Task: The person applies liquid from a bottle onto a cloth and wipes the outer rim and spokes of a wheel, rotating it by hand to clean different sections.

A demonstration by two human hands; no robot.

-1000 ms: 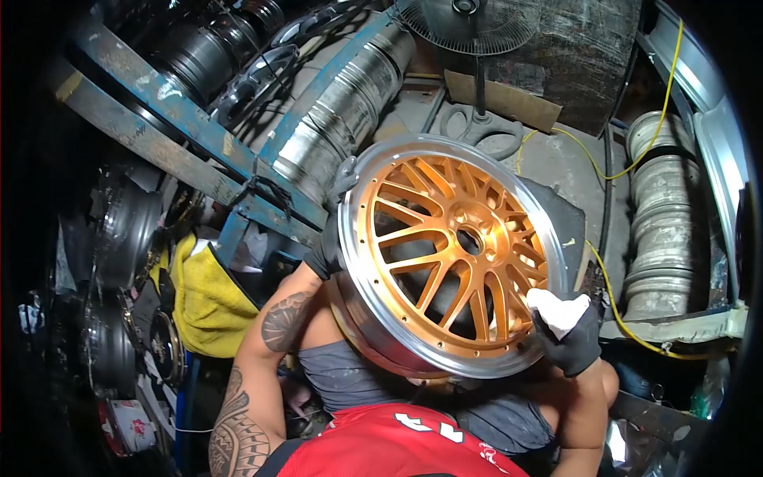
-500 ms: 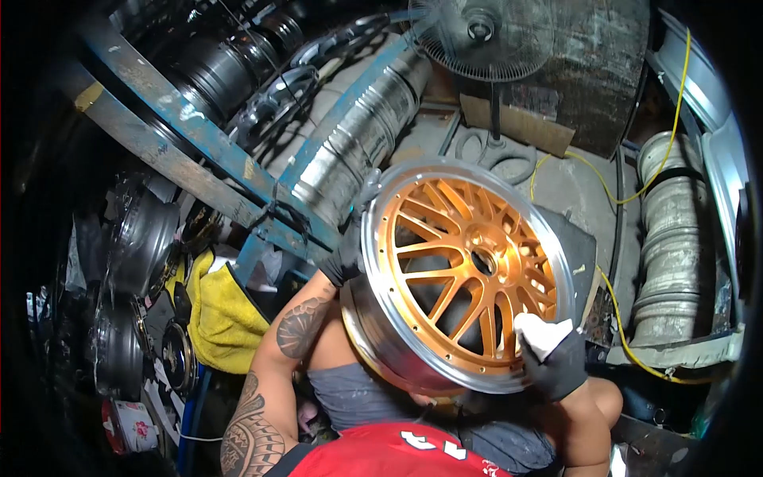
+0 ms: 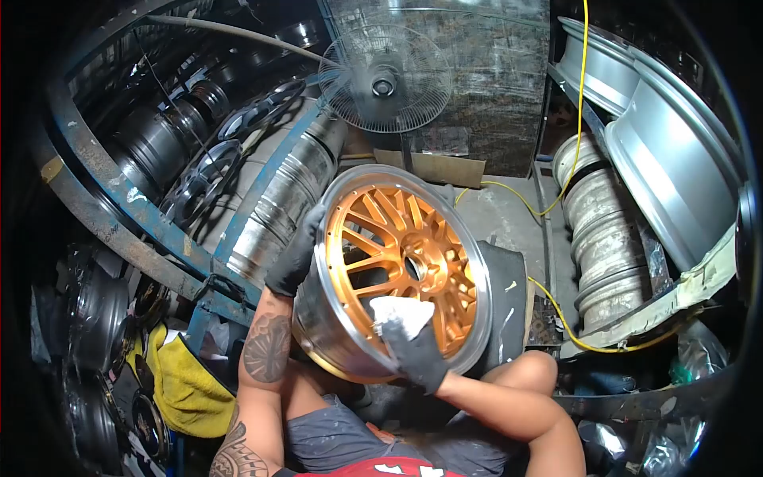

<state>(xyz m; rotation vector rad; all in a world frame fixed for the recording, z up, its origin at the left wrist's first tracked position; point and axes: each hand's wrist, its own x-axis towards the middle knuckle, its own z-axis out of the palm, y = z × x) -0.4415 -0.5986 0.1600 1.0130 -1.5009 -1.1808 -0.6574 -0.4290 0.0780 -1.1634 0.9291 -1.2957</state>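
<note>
A car wheel rim [image 3: 429,274] with gold spokes and a polished silver lip is held tilted above my lap, its face turned up and to the right. My left hand [image 3: 296,253], in a black glove, grips the rim's left edge; its fingertips are partly hidden behind the lip. In my right hand [image 3: 420,362], also black-gloved, is a bunched white cloth [image 3: 404,316]. The hand is closed on the cloth and lies over the lower part of the wheel face, with the cloth against the spokes.
A floor fan [image 3: 385,83] stands ahead, before a dark panel. Blue metal racks [image 3: 151,211] with wheels flank the left, where a yellow towel [image 3: 187,385] hangs. Silver rims [image 3: 668,151], a stack of worn rims [image 3: 604,246] and a yellow cable [image 3: 548,306] are on the right.
My right hand has moved the white cloth from the lip's lower right edge to the lower left spokes. The view has shifted, with more of the right side showing.
</note>
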